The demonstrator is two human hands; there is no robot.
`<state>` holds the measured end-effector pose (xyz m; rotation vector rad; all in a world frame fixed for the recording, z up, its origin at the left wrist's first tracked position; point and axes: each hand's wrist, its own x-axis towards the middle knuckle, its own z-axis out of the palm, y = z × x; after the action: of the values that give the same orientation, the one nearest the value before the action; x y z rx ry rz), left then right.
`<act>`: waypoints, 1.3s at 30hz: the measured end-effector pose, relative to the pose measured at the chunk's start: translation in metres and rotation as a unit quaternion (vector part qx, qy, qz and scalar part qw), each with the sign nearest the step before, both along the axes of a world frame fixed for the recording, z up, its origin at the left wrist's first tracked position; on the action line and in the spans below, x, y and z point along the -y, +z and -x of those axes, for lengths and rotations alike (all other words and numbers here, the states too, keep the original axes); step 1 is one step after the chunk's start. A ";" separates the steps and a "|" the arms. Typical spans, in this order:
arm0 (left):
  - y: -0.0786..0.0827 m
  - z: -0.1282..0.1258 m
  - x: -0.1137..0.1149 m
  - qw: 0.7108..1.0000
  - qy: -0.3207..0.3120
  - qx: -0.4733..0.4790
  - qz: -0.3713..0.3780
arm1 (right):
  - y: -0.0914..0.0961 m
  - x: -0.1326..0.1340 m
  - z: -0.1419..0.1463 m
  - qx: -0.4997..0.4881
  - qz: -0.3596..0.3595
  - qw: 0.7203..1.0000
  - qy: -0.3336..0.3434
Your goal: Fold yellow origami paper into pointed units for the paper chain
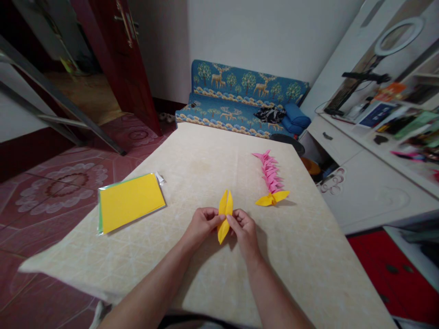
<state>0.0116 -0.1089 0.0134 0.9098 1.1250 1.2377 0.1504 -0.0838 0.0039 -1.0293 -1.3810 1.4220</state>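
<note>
Both my hands hold a folded yellow paper piece (225,214) upright over the beige table (212,160). My left hand (202,224) pinches its left side and my right hand (243,228) pinches its right side, fingers closed. Its two pointed flaps stick up above my fingers and a point hangs below. A chain of folded pink paper pieces (270,173) with a yellow piece (272,198) at its near end lies just beyond my right hand. A pack of yellow paper sheets (130,201) in a clear sleeve lies to the left.
A blue patterned sofa (240,96) stands past the table's far edge. White cabinets (363,183) with cluttered shelves and a ring light (399,36) run along the right. A dark red door (120,59) and tiled floor are at the left.
</note>
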 end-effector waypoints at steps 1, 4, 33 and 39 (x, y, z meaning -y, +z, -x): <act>0.001 0.000 0.000 1.000 -0.015 -0.006 -0.004 | 0.000 -0.001 -0.001 -0.004 -0.003 1.000 -0.005; 0.003 -0.003 0.001 0.999 -0.039 -0.015 -0.008 | -0.002 -0.001 -0.002 0.001 -0.010 0.999 -0.032; 0.005 0.003 0.008 0.982 -0.185 -0.045 -0.006 | -0.009 -0.018 -0.010 -0.045 -0.007 0.963 -0.265; 0.003 -0.005 0.003 0.996 -0.088 0.011 -0.019 | -0.002 -0.011 -0.008 0.016 -0.036 0.981 -0.189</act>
<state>0.0165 -0.1116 0.0168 0.9990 0.9839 1.1245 0.1581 -0.0725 0.0022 -1.1984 -1.1722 1.0722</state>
